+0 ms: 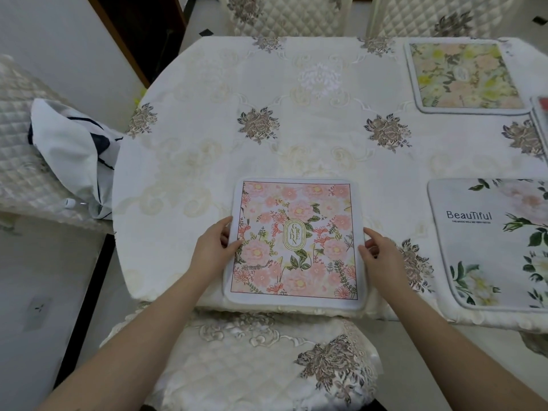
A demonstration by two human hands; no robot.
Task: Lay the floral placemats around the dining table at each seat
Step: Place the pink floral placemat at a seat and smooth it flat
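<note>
A pink floral placemat (296, 244) marked "GARDEN" lies flat at the near edge of the dining table (207, 137), in front of the closest chair. My left hand (215, 247) pinches its left border, thumb on top. My right hand (382, 256) touches its right border with the fingertips. A white "Beautiful" placemat (489, 241) with green leaves lies to the right along the same edge. A yellow-green floral placemat (465, 75) lies at the far right, before a far chair. The corner of another mat (541, 114) shows at the right frame edge.
A cream embroidered cloth covers the table. Quilted chairs stand at the near side (252, 360), the far side (284, 13) and the left (23, 137). A white and navy cloth (74, 149) lies on the left chair. A dark door frame stands at the far left.
</note>
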